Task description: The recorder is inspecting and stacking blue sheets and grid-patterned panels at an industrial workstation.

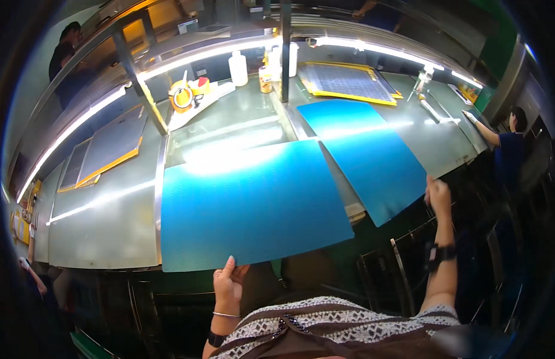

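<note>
Two flat blue sheets lie partly on the glass-topped bench. The larger-looking left sheet [247, 209] covers the middle panel and juts over the near edge, where my left hand [228, 282] pinches it, thumb on top and fingers below. The right sheet [364, 158] slants from the back toward me, its near end past the bench edge. At that sheet's near right edge, my right hand [438, 194] grips it with curled fingers. A narrow gap separates the two sheets. Bands on both wrists are visible.
Orange-framed screens [349, 82] lie at the back right, and another framed screen [110, 149] on the left. White bottles [238, 69] and tape rolls [182, 97] stand at the back. A dark post [285, 54] rises mid-bench. A co-worker [514, 143] works at far right.
</note>
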Tool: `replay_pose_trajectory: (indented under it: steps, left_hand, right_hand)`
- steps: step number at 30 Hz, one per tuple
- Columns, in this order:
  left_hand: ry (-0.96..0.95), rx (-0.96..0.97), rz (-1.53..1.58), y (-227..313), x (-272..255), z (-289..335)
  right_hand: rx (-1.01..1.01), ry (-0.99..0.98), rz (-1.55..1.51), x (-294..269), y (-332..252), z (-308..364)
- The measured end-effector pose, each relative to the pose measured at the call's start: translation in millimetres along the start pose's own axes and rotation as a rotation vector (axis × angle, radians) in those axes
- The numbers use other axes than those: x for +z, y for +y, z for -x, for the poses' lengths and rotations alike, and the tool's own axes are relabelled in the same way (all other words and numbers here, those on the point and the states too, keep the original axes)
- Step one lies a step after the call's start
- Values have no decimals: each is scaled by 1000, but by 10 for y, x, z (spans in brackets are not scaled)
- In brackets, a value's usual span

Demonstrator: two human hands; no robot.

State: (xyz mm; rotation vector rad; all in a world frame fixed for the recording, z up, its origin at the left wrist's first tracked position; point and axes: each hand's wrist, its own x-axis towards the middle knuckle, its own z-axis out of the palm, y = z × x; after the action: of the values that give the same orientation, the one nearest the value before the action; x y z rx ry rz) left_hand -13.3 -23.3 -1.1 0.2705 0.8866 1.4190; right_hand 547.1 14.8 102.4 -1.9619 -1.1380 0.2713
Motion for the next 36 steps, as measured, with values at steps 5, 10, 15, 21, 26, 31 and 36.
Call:
replay_pose_trajectory:
  steps: [5, 10, 15, 21, 26, 31, 36]
  left_hand:
    - [16, 10, -69, 128, -28, -55]
    - [23, 6, -83, 105, -1, -105]
    - [-8, -99, -347, 262, -169, 71]
    - [-696, -525, -1046, 915, 487, 217]
    - [-1072, -201, -603, 591, 1848, 7]
    - [-1113, -673, 38, -225, 2718, 18]
    - [-657, -695, -166, -830, 2732, -72]
  right_hand:
    - [679, -304, -585, 530, 681, 470]
    - [485, -43, -1170, 1014, 679, 297]
    - [557, 49, -1419, 769, 540, 979]
    - [530, 350, -1166, -47, 150, 1214]
    - [-20, 403, -879, -550, -186, 1497]
    - [-845, 117, -151, -549, -695, 1490]
    - [-1089, -31, 269, -216, -335, 1268]
